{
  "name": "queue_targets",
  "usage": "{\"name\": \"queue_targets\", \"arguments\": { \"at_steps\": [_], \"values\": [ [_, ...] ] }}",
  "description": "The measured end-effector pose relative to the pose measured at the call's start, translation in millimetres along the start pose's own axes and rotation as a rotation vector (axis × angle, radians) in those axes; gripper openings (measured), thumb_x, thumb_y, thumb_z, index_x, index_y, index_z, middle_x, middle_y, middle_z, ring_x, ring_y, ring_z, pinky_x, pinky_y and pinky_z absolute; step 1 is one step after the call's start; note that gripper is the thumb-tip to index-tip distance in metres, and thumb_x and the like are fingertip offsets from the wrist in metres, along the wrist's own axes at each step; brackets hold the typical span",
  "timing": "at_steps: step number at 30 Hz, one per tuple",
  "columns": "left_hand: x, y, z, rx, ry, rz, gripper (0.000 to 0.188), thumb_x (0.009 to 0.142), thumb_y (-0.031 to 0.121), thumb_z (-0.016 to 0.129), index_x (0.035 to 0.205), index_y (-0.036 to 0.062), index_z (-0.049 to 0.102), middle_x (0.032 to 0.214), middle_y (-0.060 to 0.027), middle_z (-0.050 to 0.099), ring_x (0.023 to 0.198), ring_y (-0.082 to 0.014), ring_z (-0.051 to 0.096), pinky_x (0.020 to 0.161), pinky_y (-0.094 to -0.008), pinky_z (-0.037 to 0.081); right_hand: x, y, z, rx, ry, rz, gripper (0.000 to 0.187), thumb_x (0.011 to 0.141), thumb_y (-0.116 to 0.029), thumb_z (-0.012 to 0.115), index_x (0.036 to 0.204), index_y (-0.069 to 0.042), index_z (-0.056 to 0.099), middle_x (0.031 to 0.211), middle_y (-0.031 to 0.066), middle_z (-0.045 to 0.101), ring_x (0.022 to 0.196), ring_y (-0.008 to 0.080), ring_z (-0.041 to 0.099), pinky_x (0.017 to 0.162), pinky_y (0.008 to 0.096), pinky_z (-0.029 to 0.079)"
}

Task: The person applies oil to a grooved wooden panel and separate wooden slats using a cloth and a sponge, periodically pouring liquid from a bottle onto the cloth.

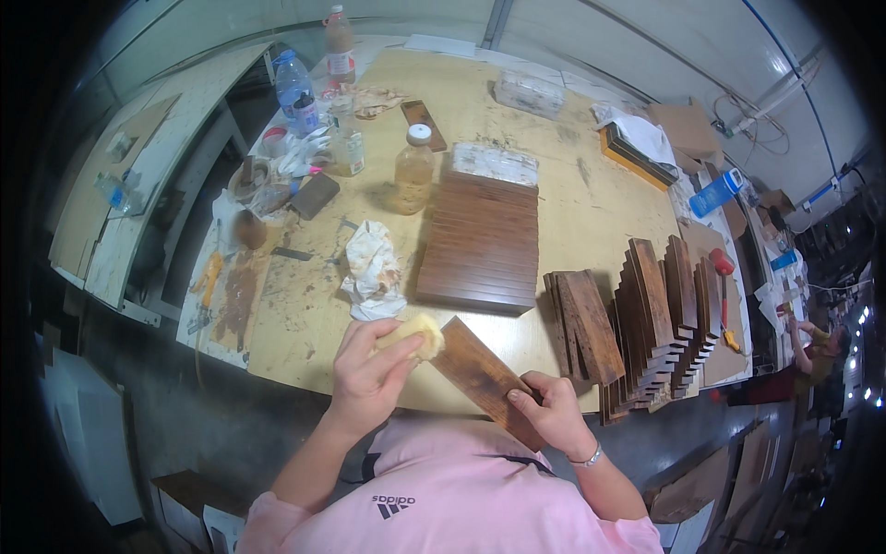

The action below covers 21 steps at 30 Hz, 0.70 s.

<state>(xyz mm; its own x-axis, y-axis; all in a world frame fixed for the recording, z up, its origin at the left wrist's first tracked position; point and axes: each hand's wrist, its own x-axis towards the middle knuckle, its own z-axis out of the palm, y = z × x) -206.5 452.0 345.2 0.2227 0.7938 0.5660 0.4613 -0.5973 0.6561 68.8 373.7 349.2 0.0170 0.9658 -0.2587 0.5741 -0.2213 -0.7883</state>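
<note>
My left hand is closed round a pale yellow sponge, held close to the far end of a brown wooden board. My right hand grips that board near its lower end, thumb on top. The board slants from upper left to lower right, with a darker patch on its face. Just beyond the sponge lies a crumpled, stained white cloth. Past the board, a neat stack of dark brown boards stands on the worktable.
Several leaning rows of boards fill the table's right side. A bottle of amber liquid stands left of the stack. Further left are plastic bottles, rags and a dark block. At far right, a person is nearby.
</note>
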Motion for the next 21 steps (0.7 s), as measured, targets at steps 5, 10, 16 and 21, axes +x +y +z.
{"name": "queue_targets", "arguments": {
  "at_steps": [5,10,16,21],
  "values": [
    [4.4,-6.2,10.1,0.102,0.029,0.04,0.036,0.071,-0.006,0.074,0.104,0.0084,0.077,0.101,-0.0142,0.063,0.09,-0.0324,0.059,0.077,-0.0406,0.051,-6.4,1.2,-2.4,-0.069,0.018,-0.023,0.022,0.089,-0.015,0.071,0.09,0.007,0.067,0.067,0.0133,0.061,0.063,0.0124,0.05,0.061,0.0323,0.046],
    [9.4,-2.7,12.7,0.111,-0.036,0.065,0.037,0.069,-0.006,0.075,0.104,0.0075,0.076,0.1,-0.0129,0.063,0.09,-0.0317,0.06,0.078,-0.0403,0.05,-8.1,2.7,-3.2,-0.11,0.032,-0.022,0.023,0.088,-0.017,0.071,0.09,0.006,0.067,0.066,0.0173,0.06,0.059,0.0147,0.051,0.059,0.0332,0.046],
    [12.9,10.2,9.9,0.04,-0.065,0.06,0.034,0.069,-0.007,0.073,0.099,0.0069,0.076,0.097,-0.0118,0.063,0.089,-0.0318,0.059,0.076,-0.0394,0.05,-9.4,4.7,-2.5,-0.111,0.054,-0.019,0.023,0.088,-0.017,0.071,0.09,0.006,0.067,0.067,0.017,0.06,0.06,0.0143,0.051,0.059,0.0332,0.046],
    [14.1,9.2,8.8,0.024,-0.084,0.106,0.034,0.067,-0.008,0.073,0.098,0.0046,0.076,0.099,-0.0131,0.063,0.091,-0.0313,0.06,0.075,-0.0386,0.049,-8.8,12.5,-1.0,-0.093,0.075,-0.025,0.023,0.088,-0.016,0.071,0.09,0.007,0.067,0.065,0.015,0.059,0.06,0.013,0.051,0.058,0.032,0.045]
  ]
}}
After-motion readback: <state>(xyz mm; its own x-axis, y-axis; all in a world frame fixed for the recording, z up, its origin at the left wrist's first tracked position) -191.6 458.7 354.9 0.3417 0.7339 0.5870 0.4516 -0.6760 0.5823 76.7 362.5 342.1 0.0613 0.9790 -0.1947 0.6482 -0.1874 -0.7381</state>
